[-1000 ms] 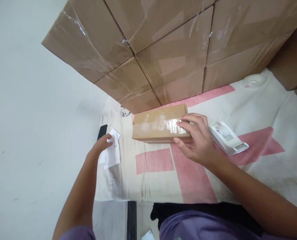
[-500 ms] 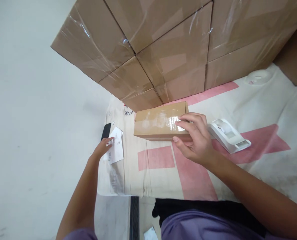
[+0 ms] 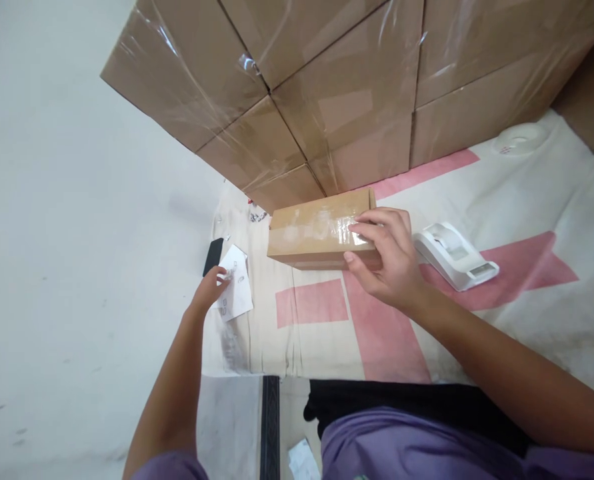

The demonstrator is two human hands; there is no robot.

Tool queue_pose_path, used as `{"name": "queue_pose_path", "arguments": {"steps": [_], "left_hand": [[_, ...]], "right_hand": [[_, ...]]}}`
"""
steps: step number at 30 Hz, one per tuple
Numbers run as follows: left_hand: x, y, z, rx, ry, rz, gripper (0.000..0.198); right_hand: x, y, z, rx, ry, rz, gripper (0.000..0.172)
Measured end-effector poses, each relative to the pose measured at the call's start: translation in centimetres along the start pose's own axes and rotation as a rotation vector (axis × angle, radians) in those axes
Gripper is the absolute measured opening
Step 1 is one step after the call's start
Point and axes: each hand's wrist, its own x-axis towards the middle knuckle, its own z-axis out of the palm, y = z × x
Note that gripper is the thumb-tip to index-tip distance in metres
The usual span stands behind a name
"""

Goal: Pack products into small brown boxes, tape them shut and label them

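Note:
A small taped cardboard box lies on the cream and pink cloth in front of me. My right hand grips its right end, fingers over the top and thumb on the front face. My left hand reaches to the left and rests with curled fingers on a white sheet of stickers; something small and shiny sits at the fingertips. A black phone lies just beyond the sheet.
A stack of large cardboard boxes wrapped in clear film rises right behind the small box. A white tape dispenser lies to the right of my right hand. A roll of tape sits far right. White floor spreads to the left.
The view has shifted slightly. My left hand has stayed on the sticker sheet with small finger movements. My right hand keeps its hold on the box.

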Motion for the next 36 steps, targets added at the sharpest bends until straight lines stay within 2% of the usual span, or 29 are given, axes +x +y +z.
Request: {"name": "queue_pose_path", "arguments": {"steps": [3, 9, 16, 22, 25, 30, 36], "left_hand": [[-0.7, -0.4, 0.1, 0.015, 0.034, -0.036, 0.043], [-1.2, -0.8, 0.7, 0.028, 0.000, -0.064, 0.025], [-1.0, 0.0, 0.2, 0.034, -0.082, -0.017, 0.020], [-1.4, 1.3, 0.0, 0.098, 0.004, 0.033, 0.007], [-2.0, 1.8, 0.5, 0.111, 0.044, 0.048, 0.011], [-2.6, 2.5, 0.9, 0.070, 0.021, 0.076, 0.038], [-2.6, 3.0, 0.7, 0.049, 0.012, 0.079, 0.026]], "right_hand": [[0.0, 0.2, 0.1, -0.003, 0.012, -0.001, 0.032], [-0.1, 0.3, 0.2, 0.012, 0.017, 0.002, 0.032], [-0.2, 0.5, 0.3, 0.006, 0.028, -0.001, 0.032], [-0.5, 0.0, 0.4, -0.081, 0.052, -0.083, 0.031], [-0.8, -0.6, 0.7, -0.102, 0.062, -0.142, 0.028], [-1.2, -0.9, 1.1, -0.088, 0.029, -0.138, 0.025], [-1.0, -0.8, 0.9, -0.054, 0.029, -0.127, 0.028]]}}
